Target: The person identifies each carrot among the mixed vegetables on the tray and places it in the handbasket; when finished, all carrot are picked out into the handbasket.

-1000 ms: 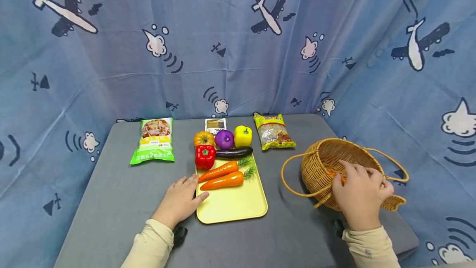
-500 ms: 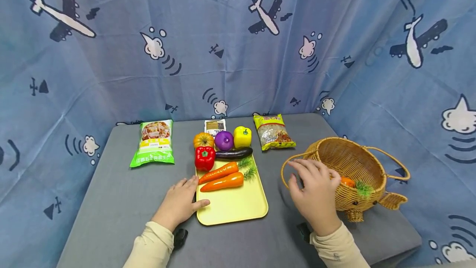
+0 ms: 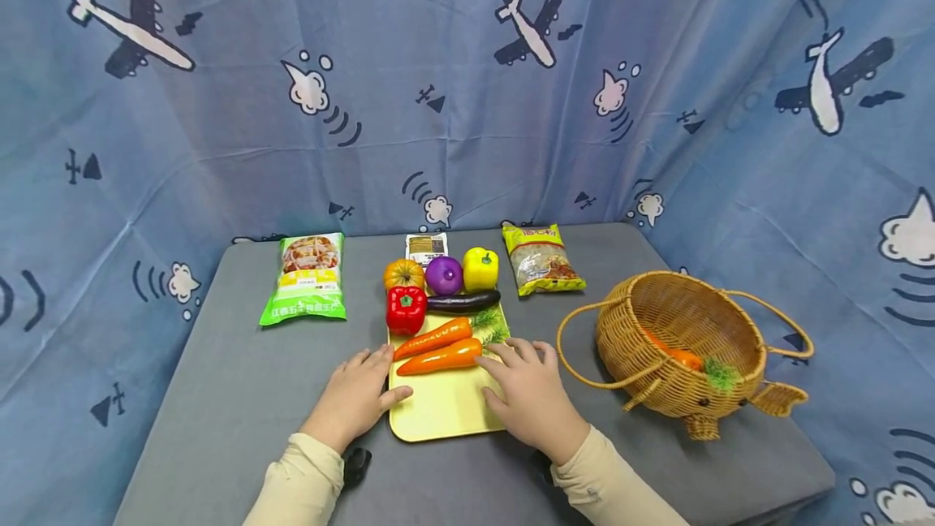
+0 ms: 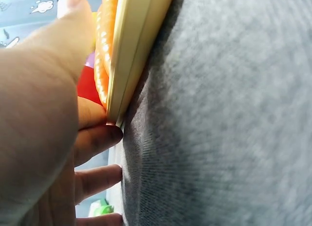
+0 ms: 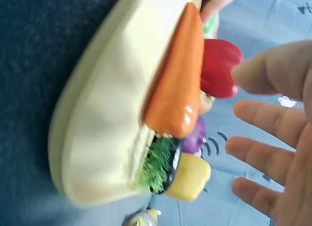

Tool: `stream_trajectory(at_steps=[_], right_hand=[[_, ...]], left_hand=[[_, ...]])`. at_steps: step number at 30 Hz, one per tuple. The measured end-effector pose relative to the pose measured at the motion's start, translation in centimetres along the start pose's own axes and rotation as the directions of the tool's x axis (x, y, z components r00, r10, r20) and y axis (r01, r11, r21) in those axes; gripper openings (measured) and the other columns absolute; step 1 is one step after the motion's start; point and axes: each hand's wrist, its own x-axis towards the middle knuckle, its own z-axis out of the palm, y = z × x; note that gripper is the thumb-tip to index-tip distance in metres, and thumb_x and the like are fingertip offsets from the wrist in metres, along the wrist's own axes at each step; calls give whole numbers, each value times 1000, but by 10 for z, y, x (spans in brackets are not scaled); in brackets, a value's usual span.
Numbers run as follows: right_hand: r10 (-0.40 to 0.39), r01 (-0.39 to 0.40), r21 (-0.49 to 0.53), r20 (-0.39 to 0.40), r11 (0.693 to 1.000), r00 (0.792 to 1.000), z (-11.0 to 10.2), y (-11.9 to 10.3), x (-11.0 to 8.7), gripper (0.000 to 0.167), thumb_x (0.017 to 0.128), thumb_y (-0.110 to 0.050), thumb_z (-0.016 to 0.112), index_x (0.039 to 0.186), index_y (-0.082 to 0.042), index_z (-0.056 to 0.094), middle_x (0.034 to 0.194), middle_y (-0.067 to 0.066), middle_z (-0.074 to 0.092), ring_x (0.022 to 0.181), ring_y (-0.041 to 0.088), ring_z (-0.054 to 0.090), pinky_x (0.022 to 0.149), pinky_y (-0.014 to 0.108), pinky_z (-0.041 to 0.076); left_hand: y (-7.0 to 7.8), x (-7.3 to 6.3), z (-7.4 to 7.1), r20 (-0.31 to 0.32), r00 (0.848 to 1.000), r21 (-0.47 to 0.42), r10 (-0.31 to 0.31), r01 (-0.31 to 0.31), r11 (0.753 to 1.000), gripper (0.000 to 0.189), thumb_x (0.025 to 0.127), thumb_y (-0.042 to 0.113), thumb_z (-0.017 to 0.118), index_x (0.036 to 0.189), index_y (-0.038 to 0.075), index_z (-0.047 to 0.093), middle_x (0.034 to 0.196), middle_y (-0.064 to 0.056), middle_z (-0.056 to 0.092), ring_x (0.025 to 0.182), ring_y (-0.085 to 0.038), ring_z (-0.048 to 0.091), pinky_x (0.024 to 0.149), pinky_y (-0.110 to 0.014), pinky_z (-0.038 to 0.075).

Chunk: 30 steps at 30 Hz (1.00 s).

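Two orange carrots with green tops lie on a pale yellow tray (image 3: 441,416); the nearer carrot (image 3: 441,358) is beside the farther carrot (image 3: 434,338). My left hand (image 3: 352,396) rests at the tray's left edge, fingertips touching the rim and table in the left wrist view. Above the tray's right side my right hand (image 3: 533,396) hovers with spread fingers, near the nearer carrot's top end and holding nothing. Behind the carrots sit a red bell pepper (image 3: 406,310), a dark eggplant (image 3: 463,302), a purple onion-like ball (image 3: 443,275), a yellow bell pepper (image 3: 480,269) and a small pumpkin (image 3: 403,274).
To the right stands a wicker basket (image 3: 621,339) with looped handles and a carrot (image 3: 682,358) inside. A green-and-white food bag (image 3: 307,278) lies at left, a yellow food bag (image 3: 542,260) at back right. A small white packet (image 3: 426,247) lies behind the vegetables.
My right hand has come out of the basket and moved left to above the tray, leaving a carrot visible in the basket. My left hand has stayed at the tray's edge.
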Motion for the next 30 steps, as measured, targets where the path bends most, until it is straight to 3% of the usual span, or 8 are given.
stream_trajectory(at_steps=[5, 10, 17, 25, 30], right_hand=[[-10, 10, 4, 127, 1000, 992, 14, -5, 10, 43, 92, -33, 83, 133, -22, 75, 147, 4, 64, 131, 34, 55, 101, 62, 41], [17, -22, 25, 169, 999, 986, 23, -7, 14, 53, 92, -33, 83, 141, -19, 69, 149, 5, 63, 133, 36, 53, 101, 61, 40], [51, -48, -25, 142, 999, 988, 27, -7, 14, 62, 90, -35, 85, 145, -13, 67, 131, 7, 67, 121, 36, 55, 97, 59, 42], [103, -102, -19, 53, 995, 993, 27, 0, 9, 38, 83, -23, 91, 116, -17, 76, 120, 5, 71, 110, 34, 56, 92, 56, 44], [108, -106, -26, 70, 994, 992, 23, 1, 2, 44, 77, -24, 96, 117, -18, 79, 113, 3, 73, 112, 34, 56, 93, 58, 44]], left_hand=[[-1, 0, 0, -21, 1000, 9, 15, -14, 1000, 79, 103, 52, 67, 159, -1, 48, 162, -17, 48, 146, -47, 44, 115, -69, 37], [-2, -1, -1, -23, 999, 11, 28, -28, 1000, 78, 103, 51, 67, 159, -1, 49, 162, -17, 49, 146, -47, 45, 115, -68, 37], [-1, 0, -1, -44, 998, 46, 52, -50, 998, 74, 104, 47, 68, 157, -1, 51, 160, -16, 51, 145, -47, 46, 114, -67, 39], [2, -4, -3, -42, 998, 43, 47, -45, 998, 64, 104, 28, 68, 157, -3, 50, 158, -19, 53, 145, -47, 46, 115, -66, 38], [0, -5, -1, -45, 998, 34, 46, -44, 998, 65, 100, 23, 65, 157, -4, 50, 158, -20, 52, 145, -47, 46, 115, -66, 38]])
